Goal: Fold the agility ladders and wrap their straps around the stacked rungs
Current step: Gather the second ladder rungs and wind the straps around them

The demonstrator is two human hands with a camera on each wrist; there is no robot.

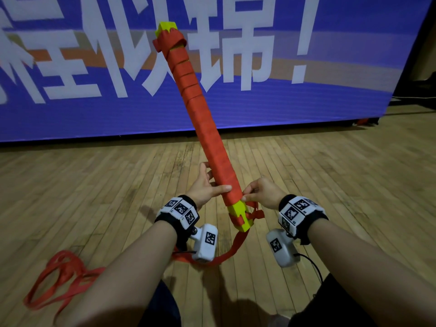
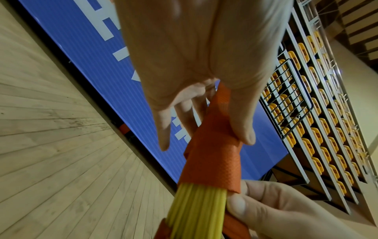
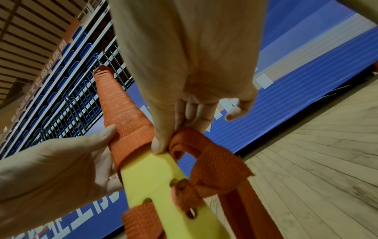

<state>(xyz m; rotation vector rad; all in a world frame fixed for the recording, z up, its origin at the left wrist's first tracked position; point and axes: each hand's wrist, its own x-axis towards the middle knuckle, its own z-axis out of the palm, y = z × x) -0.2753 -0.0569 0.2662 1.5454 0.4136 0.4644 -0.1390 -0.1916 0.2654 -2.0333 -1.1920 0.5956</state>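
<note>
Stacked rungs, yellow plastic bound into one long bundle by red webbing, are held off the floor between both hands, the near end low and the far end raised away from the person. At the near end, the right hand is closed in a pinch on the strap, thumb against the last wrapped turn where bare yellow begins. Just beyond, the left hand is curled round the wrapped bundle, thumb laid across the webbing. Below both wrists, the loose tail of the strap trails down to the wooden floor, and more red webbing lies heaped beside the left forearm. The bundle is judged stiff and light, easily steadied near its end; the webbing is soft and limp and will slacken unless tension is kept. A grip on the wrapped section, not the smooth yellow plastic, is judged the surer.
</note>
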